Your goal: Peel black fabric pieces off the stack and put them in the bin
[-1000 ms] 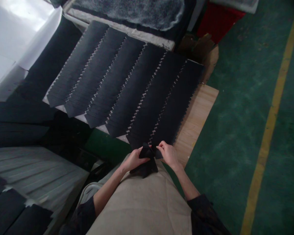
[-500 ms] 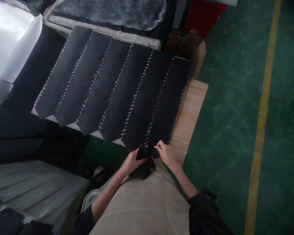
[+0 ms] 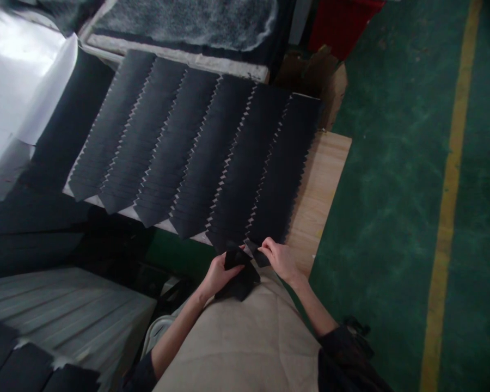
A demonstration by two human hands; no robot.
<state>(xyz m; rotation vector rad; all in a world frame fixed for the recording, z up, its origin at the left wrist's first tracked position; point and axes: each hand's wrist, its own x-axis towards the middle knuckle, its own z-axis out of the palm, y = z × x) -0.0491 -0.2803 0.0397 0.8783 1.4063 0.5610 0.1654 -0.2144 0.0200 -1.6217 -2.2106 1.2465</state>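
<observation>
R grip (image 3: 281, 259) drawn back, black piece (image 3: 258, 253) pinched, L grip (image 3: 219, 274) clutching bundle (image 3: 240, 279) beside

Dim, murky indoor light, bent by a wide lens.
Glare blows out the white sheet (image 3: 12, 81) at ten o'clock. The black fabric strips (image 3: 196, 158) at centre lose detail, and deep shadow pools at eight o'clock. The green floor (image 3: 392, 190) at three o'clock looks grainy, and the edges curve and soften.

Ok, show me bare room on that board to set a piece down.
Only the bare strip of board between the rows of black pieces and the green floor. Rows cover the rest; left hand, bundle and right hand crowd the near corner.
</observation>
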